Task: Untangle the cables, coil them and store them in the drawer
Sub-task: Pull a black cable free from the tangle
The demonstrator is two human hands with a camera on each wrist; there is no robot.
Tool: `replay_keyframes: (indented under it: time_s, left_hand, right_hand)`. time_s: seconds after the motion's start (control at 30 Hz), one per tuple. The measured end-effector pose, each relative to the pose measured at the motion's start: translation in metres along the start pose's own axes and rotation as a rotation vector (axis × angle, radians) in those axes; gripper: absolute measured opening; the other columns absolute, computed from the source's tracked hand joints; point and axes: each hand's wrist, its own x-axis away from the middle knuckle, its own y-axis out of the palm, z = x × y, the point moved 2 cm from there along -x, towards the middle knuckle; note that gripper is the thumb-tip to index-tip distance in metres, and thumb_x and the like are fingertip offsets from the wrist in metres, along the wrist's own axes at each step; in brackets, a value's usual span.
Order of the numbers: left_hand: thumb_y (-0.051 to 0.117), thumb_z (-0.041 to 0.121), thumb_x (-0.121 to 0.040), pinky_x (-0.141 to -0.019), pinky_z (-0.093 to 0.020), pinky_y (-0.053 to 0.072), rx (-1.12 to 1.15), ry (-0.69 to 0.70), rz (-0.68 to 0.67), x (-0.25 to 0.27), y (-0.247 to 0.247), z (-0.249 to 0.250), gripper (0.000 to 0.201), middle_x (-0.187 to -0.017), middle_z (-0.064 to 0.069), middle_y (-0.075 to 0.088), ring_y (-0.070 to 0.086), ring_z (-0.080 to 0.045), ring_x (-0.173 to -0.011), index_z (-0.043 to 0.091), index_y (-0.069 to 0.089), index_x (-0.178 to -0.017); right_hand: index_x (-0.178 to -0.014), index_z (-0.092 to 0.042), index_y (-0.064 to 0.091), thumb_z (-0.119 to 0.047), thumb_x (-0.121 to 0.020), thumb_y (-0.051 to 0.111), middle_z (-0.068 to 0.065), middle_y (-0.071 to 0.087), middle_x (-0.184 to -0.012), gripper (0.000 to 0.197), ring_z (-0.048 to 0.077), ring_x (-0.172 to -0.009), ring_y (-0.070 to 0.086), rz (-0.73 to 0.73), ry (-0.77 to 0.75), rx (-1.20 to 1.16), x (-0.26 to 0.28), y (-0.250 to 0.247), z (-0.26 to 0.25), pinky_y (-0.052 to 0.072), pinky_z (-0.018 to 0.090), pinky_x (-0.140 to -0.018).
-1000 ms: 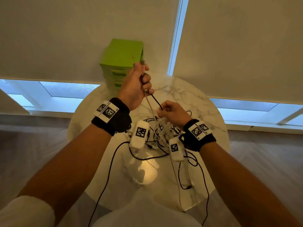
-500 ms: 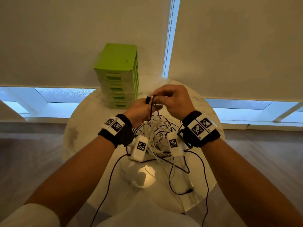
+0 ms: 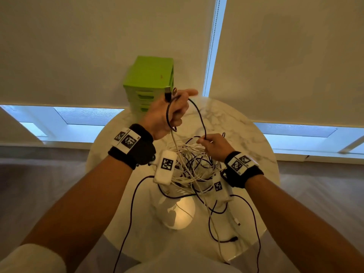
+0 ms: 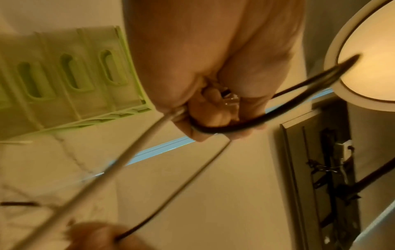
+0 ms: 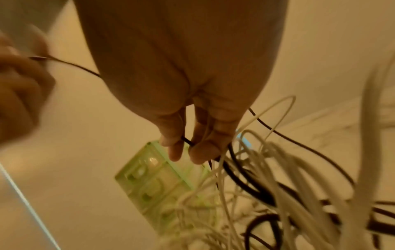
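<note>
A tangle of white and black cables lies in the middle of the round marble table. My left hand is raised above it and grips the black cable near its plug, with a white cable also running from the fist. The black cable arcs down to my right hand, which pinches it between thumb and forefinger just above the tangle. The green drawer unit stands at the table's far edge, its drawers closed.
Cable ends trail over the near table edge toward my lap. White blinds hang right behind the table. A bright lamp reflection shines on the marble near me.
My hands were together at the plug; now the left hand has risen with the plug end and the right has slid down the black cable to the tangle.
</note>
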Motion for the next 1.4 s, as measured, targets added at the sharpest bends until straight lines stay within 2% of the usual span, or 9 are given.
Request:
replay_keyframes:
  time_s: [0.1, 0.27, 0.4, 0.6, 0.83, 0.97, 1.17, 1.3, 1.4]
  left_hand:
    - [0.054, 0.014, -0.096, -0.046, -0.019, 0.028, -0.233, -0.132, 0.099, 0.003, -0.003, -0.024, 0.034, -0.075, 0.002, 0.05, 0.035, -0.002, -0.049, 0.02, 0.054, -0.13]
    - [0.059, 0.012, -0.092, -0.044, -0.016, 0.031, -0.376, -0.198, 0.087, 0.01, 0.016, -0.054, 0.008, -0.052, 0.016, 0.049, 0.04, -0.002, -0.045, 0.014, 0.061, -0.084]
    - [0.059, 0.014, -0.094, -0.049, -0.012, 0.035, -0.419, -0.092, 0.131, 0.004, 0.02, -0.049, 0.015, -0.055, 0.014, 0.055, 0.047, 0.005, -0.045, 0.006, 0.064, -0.082]
    - [0.05, 0.019, -0.099, -0.044, -0.018, 0.025, -0.105, -0.102, 0.288, -0.004, 0.007, -0.049, 0.021, -0.065, 0.007, 0.054, 0.033, -0.003, -0.045, 0.017, 0.063, -0.082]
    - [0.045, 0.03, -0.101, -0.033, -0.013, 0.021, 0.151, 0.0, 0.574, -0.005, -0.033, -0.027, 0.028, -0.068, 0.006, 0.049, 0.027, -0.002, -0.035, 0.017, 0.057, -0.08]
    - [0.041, 0.035, -0.102, -0.035, -0.014, 0.017, 0.26, 0.085, 0.676, -0.004, -0.085, 0.011, 0.03, -0.063, 0.01, 0.051, 0.023, -0.003, -0.034, 0.019, 0.053, -0.08]
    - [0.049, 0.033, -0.099, -0.038, -0.016, 0.016, 0.063, -0.012, 0.577, 0.0, -0.066, -0.001, 0.027, -0.065, 0.008, 0.057, 0.021, -0.003, -0.038, 0.019, 0.06, -0.079]
    - [0.048, 0.032, -0.1, -0.039, -0.016, 0.017, 0.096, -0.041, 0.476, 0.0, -0.035, -0.009, 0.028, -0.068, 0.005, 0.056, 0.022, -0.003, -0.04, 0.017, 0.06, -0.08]
    - [0.046, 0.031, -0.1, -0.039, -0.015, 0.019, 0.066, -0.03, 0.397, -0.002, -0.021, -0.006, 0.026, -0.067, 0.007, 0.057, 0.024, -0.003, -0.041, 0.017, 0.061, -0.083]
  right_hand:
    - [-0.089, -0.004, 0.069, -0.011, -0.095, 0.055, -0.001, 0.058, -0.064, 0.017, 0.006, -0.052, 0.054, 0.021, -0.099, -0.16, 0.001, -0.012, -0.028, 0.046, 0.026, -0.058]
    - [-0.09, 0.003, 0.07, 0.001, -0.089, 0.059, 0.001, 0.067, -0.074, 0.011, -0.003, -0.065, 0.063, 0.142, -0.39, -0.336, 0.015, -0.033, -0.081, 0.048, 0.011, -0.067]
    - [-0.096, -0.011, 0.07, -0.005, -0.086, 0.066, 0.006, 0.07, -0.082, 0.012, 0.009, -0.078, 0.068, 0.228, -0.448, -0.437, 0.016, -0.042, -0.081, 0.052, 0.025, -0.077]
    - [-0.135, -0.032, 0.044, -0.042, -0.077, 0.072, 0.004, 0.056, -0.123, 0.066, 0.025, -0.118, 0.044, 0.24, -0.318, 0.483, 0.013, -0.017, -0.035, 0.04, 0.039, -0.092]
    - [-0.127, -0.021, 0.054, -0.007, -0.082, 0.066, -0.007, 0.055, -0.112, 0.048, 0.012, -0.1, 0.051, 0.122, -0.283, 0.155, 0.009, -0.035, -0.001, 0.038, 0.025, -0.087]
    - [-0.105, -0.012, 0.063, -0.016, -0.082, 0.072, 0.003, 0.065, -0.099, 0.025, 0.026, -0.099, 0.061, 0.225, -0.069, 0.127, 0.006, -0.052, 0.065, 0.047, 0.039, -0.09]
    - [-0.136, -0.015, 0.047, -0.021, -0.084, 0.071, 0.012, 0.044, -0.14, 0.058, 0.026, -0.13, 0.04, 0.195, -0.073, 0.222, 0.001, -0.04, 0.043, 0.032, 0.036, -0.108]
    - [-0.137, -0.028, 0.045, -0.032, -0.088, 0.065, 0.003, 0.06, -0.11, 0.053, 0.018, -0.092, 0.062, 0.1, -0.163, -0.052, 0.003, -0.02, -0.032, 0.05, 0.029, -0.081]
    - [-0.116, -0.016, 0.061, -0.025, -0.094, 0.057, 0.005, 0.066, -0.075, 0.024, 0.016, -0.061, 0.063, -0.053, -0.23, -0.034, 0.001, -0.014, -0.068, 0.053, 0.027, -0.063]
